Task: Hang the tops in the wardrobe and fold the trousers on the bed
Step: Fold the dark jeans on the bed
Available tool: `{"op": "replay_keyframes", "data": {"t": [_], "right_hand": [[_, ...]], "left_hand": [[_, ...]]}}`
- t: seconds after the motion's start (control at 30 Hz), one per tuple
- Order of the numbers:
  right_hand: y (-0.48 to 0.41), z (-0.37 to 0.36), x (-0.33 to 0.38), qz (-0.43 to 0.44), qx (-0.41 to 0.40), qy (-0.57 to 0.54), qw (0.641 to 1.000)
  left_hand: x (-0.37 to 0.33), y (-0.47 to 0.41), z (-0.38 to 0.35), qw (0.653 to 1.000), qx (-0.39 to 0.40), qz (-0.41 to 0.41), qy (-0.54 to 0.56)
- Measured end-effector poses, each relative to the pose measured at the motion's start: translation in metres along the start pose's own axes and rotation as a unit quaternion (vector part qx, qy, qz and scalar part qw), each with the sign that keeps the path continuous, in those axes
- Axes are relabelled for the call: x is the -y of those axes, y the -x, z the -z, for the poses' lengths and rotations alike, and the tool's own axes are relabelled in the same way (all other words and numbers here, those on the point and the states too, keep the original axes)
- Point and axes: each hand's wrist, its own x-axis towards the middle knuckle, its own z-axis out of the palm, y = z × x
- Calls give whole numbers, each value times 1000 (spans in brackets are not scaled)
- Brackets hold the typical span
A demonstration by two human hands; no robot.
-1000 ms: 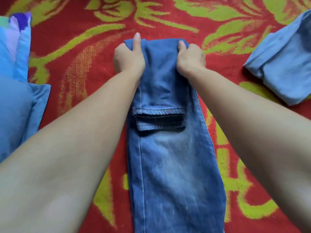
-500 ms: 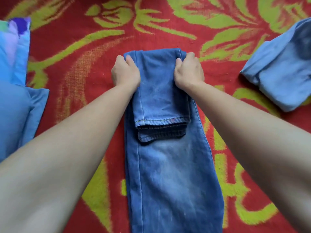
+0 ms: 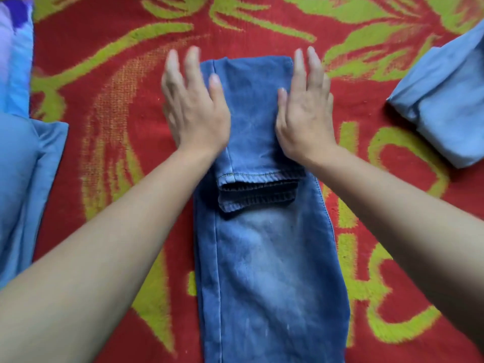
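The left hand point(image 3: 195, 111) and the right hand point(image 3: 305, 113) are being held open and flat, fingers straight and slightly spread, with nothing being gripped by either. The left hand is being laid over the 9 o'clock edge of the folded part of the jeans point(image 3: 262, 258), the right hand over its 3 o'clock edge. The fingertips are being blurred by motion, so whether the denim is being pressed or only hovered over cannot be told.

The jeans are being shown at the centre, stretched from 12 o'clock to 6 o'clock on a red blanket point(image 3: 104, 74) with a yellow-green leaf pattern. Their far end is being kept doubled back towards 6 o'clock, so that the two stitched hems point(image 3: 258, 189) are being seen just below the wrists, lying on the faded denim.

A light blue garment point(image 3: 445, 106), folded, is being seen at 3 o'clock, well apart from the jeans. A blue cushion point(image 3: 23, 179) is being seen at 9 o'clock and a blue and purple cloth point(image 3: 13, 61) at 10 o'clock. Yellow-green shapes at 4 o'clock on the blanket may be lettering, but cannot be read.
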Motion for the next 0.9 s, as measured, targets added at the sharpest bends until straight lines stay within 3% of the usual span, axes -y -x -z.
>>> {"op": "replay_keyframes", "data": {"t": [0.07,0.13,0.2,0.3,0.43,0.5,0.57,0.63,0.7,0.8,0.9], "right_hand": [[34,3,-19,131,28,39,990],[52,-8,-34,128,150,120,973],[51,-22,-40,92,198,146,965],[47,-24,-35,94,193,130,968],[47,-4,-30,-6,157,0,988],[39,4,-29,-109,164,-59,979],[30,11,-30,-214,200,-138,946],[23,17,-30,-283,226,-212,908],[15,23,-31,-316,258,-297,863],[8,32,-30,-318,343,-402,788],[4,39,-31,-295,347,-433,778]], "left_hand": [[24,30,0,979,142,-108,-99],[49,45,-10,947,261,-102,-159],[59,43,-22,950,258,-91,-149],[59,42,-23,953,242,-105,-146],[50,47,-12,975,187,-86,-89],[42,52,-8,993,113,-13,-27],[37,53,-5,989,98,99,57],[33,45,1,950,146,218,172],[30,30,12,880,224,296,296],[22,9,30,808,363,317,339],[14,-4,39,793,422,280,339]]}}
